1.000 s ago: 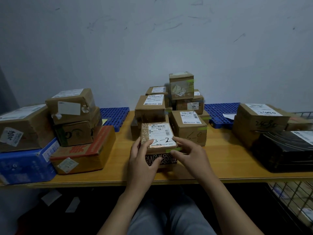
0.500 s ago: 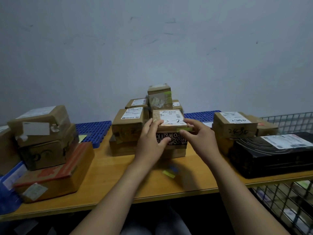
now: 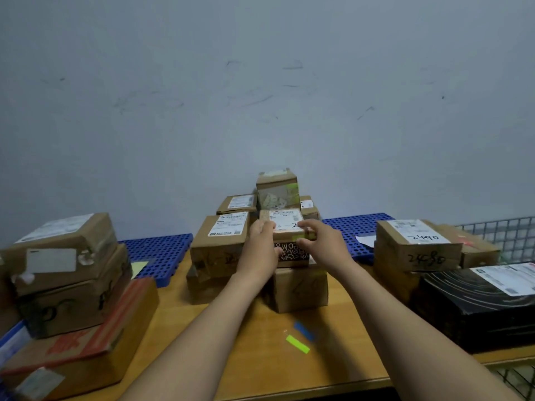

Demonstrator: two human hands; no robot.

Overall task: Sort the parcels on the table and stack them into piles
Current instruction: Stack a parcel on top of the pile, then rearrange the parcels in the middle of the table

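Both hands hold a small flat brown parcel (image 3: 285, 224) with a white label, which lies on a dark patterned box (image 3: 292, 254). That pair sits on a plain brown box (image 3: 301, 287) at the table's middle. My left hand (image 3: 260, 250) grips the pair's left side, thumb on the dark box. My right hand (image 3: 324, 244) pinches the flat parcel's right front corner. Behind and left stand more brown parcels (image 3: 220, 241), topped by a taped cube box (image 3: 277, 189).
A left pile of brown boxes (image 3: 66, 273) rests on an orange-printed box (image 3: 86, 351). At the right are labelled brown boxes (image 3: 417, 244) and a black parcel (image 3: 474, 308). Yellow and blue tape scraps (image 3: 298, 342) lie on the wooden table (image 3: 231, 357). Blue perforated mats (image 3: 162, 253) line the back.
The two hands carried the flat parcel and dark box from the table's front onto the plain brown box further back. The camera view tilted up.
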